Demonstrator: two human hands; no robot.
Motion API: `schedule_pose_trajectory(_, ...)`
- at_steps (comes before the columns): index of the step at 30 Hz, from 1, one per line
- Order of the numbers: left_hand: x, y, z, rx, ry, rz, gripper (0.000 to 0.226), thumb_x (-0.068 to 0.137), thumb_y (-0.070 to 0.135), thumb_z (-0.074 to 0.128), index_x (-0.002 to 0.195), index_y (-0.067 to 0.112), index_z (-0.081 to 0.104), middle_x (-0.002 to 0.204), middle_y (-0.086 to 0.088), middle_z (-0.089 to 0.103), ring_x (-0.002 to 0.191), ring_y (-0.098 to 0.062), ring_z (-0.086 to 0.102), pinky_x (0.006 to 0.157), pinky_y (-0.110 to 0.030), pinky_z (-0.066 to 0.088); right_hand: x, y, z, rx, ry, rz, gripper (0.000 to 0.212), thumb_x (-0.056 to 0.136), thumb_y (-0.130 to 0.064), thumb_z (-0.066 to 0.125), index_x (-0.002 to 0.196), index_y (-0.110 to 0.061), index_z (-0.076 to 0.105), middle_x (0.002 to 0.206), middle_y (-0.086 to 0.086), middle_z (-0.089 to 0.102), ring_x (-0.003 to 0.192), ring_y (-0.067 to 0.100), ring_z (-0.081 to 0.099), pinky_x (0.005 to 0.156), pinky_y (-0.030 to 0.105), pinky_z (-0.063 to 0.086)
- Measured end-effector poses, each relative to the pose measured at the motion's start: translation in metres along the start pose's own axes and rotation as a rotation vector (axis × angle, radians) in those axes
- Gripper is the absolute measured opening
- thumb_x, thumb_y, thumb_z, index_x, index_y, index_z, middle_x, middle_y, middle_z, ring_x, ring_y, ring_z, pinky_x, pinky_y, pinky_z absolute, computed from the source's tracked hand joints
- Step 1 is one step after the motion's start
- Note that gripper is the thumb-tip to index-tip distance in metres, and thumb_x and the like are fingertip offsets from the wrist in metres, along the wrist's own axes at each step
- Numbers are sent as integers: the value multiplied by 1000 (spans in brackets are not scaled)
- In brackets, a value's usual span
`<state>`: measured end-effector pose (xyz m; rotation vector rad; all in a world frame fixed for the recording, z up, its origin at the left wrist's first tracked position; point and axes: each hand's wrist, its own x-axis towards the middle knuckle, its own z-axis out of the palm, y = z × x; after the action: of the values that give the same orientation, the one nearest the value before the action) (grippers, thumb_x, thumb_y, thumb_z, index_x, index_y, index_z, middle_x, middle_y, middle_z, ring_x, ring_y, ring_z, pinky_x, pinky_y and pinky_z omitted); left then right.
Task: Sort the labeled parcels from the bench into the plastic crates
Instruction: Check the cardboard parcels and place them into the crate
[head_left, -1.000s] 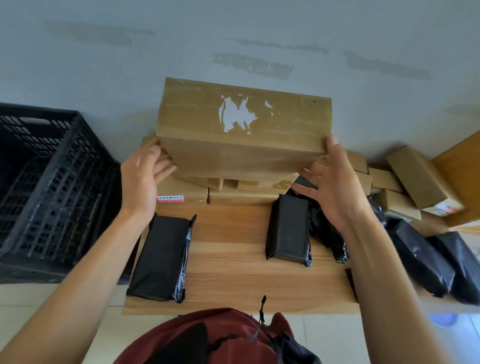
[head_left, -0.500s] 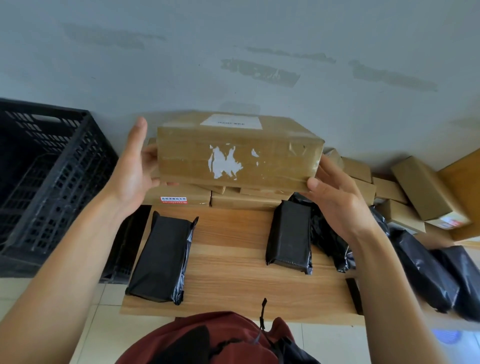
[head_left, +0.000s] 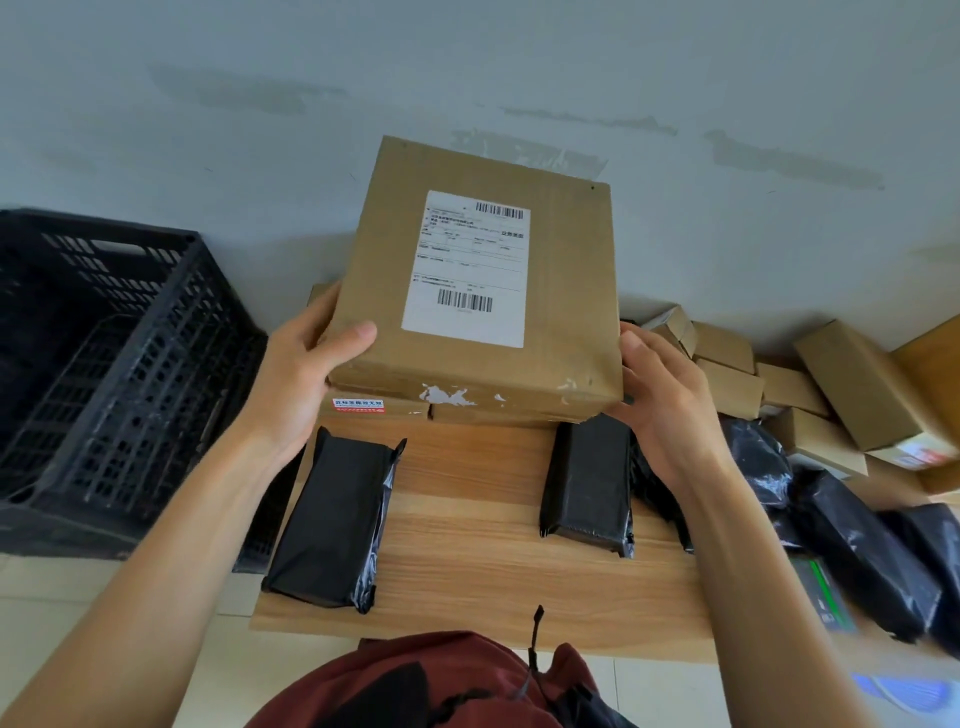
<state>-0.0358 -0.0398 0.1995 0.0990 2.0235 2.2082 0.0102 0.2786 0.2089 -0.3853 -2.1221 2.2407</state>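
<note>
The flat brown cardboard parcel with a white shipping label (head_left: 483, 291) is raised above the wooden bench (head_left: 467, 551), label facing the camera. The left hand (head_left: 304, 374) grips its left edge; the right hand (head_left: 662, 400) clamps its right edge. The black slatted plastic crate (head_left: 119, 374) stands left of the bench edge. 2 black wrapped parcels (head_left: 337, 525) lie on the bench below.

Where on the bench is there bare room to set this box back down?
Bare wood on the bench lies between the left black parcel and the middle black parcel, running to the front edge. The right end is crowded with black bags and small cartons.
</note>
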Motion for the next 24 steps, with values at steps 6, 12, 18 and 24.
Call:
schedule_pose_trajectory(6, -10, -8, 18, 39, -12, 92, 87, 82, 32, 75, 160, 15, 37, 147, -7, 61, 138, -27, 56, 116, -56, 42, -1, 2, 7, 64, 76, 0, 50, 93, -41, 68, 136, -18, 64, 126, 0, 75, 120, 19, 69, 113, 48, 49)
schedule_pose_trajectory(12, -17, -11, 29, 79, 6, 114, 92, 83, 27, 75, 162, 17, 30, 153, -2, 55, 141, -22, 53, 116, -49, 45, -11, 7, -4, 64, 69, -44, 33, 101, -29, 62, 133, -26, 67, 128, 1, 73, 125, 25, 66, 114, 56, 46)
schedule_pose_trajectory(18, -21, -22, 57, 173, 33, 145, 77, 96, 2, 69, 161, 25, 34, 143, 12, 62, 131, -6, 60, 106, -34, 54, -24, 15, -2, -21, 219, -233, 43, 109, -22, 53, 151, -27, 52, 135, -11, 69, 128, 10, 62, 113, 45, 49)
schedule_pose_trajectory(24, -23, -19, 80, 177, 104, 192, 76, 95, 18, 72, 160, 24, 33, 150, 3, 56, 141, -20, 52, 116, -53, 43, -31, 18, 2, -106, 298, -297, 56, 102, -29, 66, 155, -28, 46, 137, -14, 64, 123, 1, 62, 104, 30, 55)
